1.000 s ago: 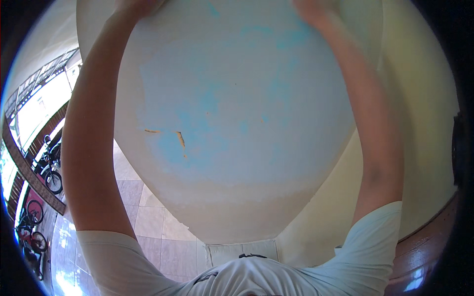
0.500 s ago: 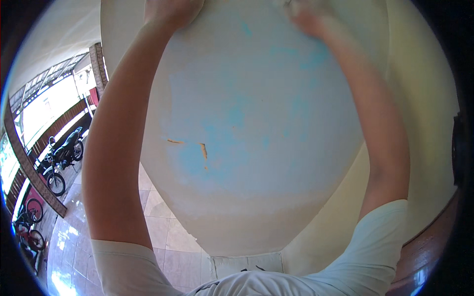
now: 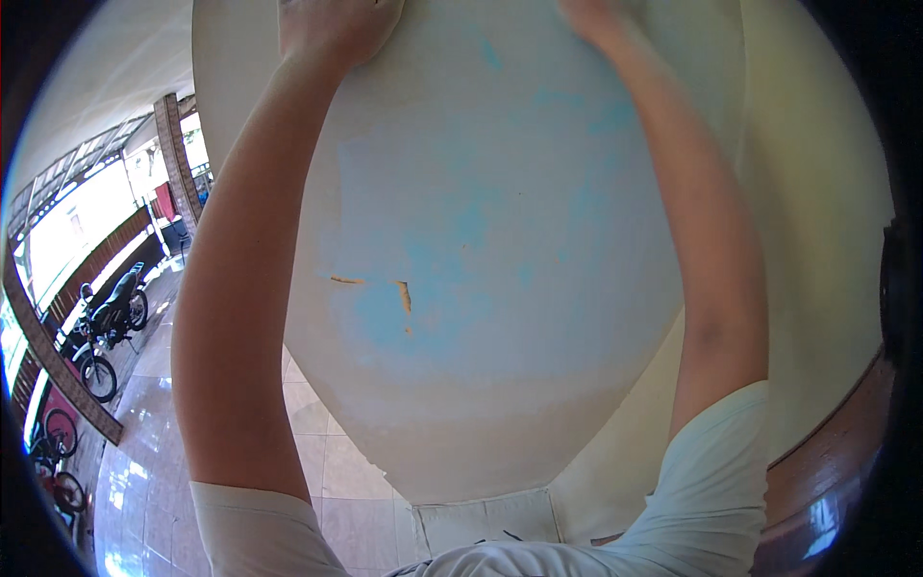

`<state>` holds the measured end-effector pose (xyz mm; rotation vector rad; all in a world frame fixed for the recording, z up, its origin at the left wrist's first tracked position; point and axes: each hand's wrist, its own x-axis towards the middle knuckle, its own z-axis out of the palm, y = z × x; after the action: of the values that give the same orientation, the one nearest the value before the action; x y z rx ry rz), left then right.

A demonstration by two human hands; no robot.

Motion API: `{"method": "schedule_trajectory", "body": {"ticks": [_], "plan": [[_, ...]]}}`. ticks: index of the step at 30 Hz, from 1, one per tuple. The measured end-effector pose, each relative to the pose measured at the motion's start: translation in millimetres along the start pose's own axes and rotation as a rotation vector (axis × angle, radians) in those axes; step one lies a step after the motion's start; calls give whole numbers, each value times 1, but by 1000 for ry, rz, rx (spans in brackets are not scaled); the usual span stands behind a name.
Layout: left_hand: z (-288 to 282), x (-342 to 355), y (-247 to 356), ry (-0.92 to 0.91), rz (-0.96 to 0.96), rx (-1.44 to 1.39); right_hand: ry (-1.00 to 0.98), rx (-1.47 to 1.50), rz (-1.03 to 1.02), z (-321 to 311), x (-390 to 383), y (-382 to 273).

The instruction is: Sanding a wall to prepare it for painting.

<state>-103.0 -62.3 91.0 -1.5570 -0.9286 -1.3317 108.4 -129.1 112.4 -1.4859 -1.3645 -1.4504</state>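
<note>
Both arms reach up along a pale wall [image 3: 538,212] with patches of light blue and a few gouges. My left hand [image 3: 344,27] is at the top edge, against or close to the wall's left part; the picture cuts off its fingers. Farther right, my right hand [image 3: 590,15] is also cut by the top edge. Its fingers are out of sight, so anything in them is hidden. Lower down, a tan gouge [image 3: 404,296] runs upright beside a short level crack [image 3: 347,281].
A yellowish side wall [image 3: 817,183] meets the pale wall on the right. Shiny floor tiles [image 3: 149,462] spread at the left, with a motorcycle [image 3: 113,313] and bicycles [image 3: 60,447] beyond a post. At lower right is a brown glossy surface [image 3: 817,490].
My right hand has moved up and slightly left, farther out of the picture, and its arm has swung inward. My left hand has shifted little. The view has turned slightly.
</note>
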Motion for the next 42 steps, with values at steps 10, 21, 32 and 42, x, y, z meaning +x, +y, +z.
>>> {"method": "schedule_trajectory", "body": {"ticks": [10, 21, 32, 42], "plan": [[-2, -12, -6, -56, -2, 15, 328, 3, -506, 76, -50, 75], [6, 1, 109, -138, -96, 25, -5, -69, -405, -16, -92, 150], [62, -52, 126, 156, 146, 78, -380, -74, 207, -35, -107, 152], [62, -89, 150, 99, 90, 15, 151, 99, 158, 97, -194, 180]]}}
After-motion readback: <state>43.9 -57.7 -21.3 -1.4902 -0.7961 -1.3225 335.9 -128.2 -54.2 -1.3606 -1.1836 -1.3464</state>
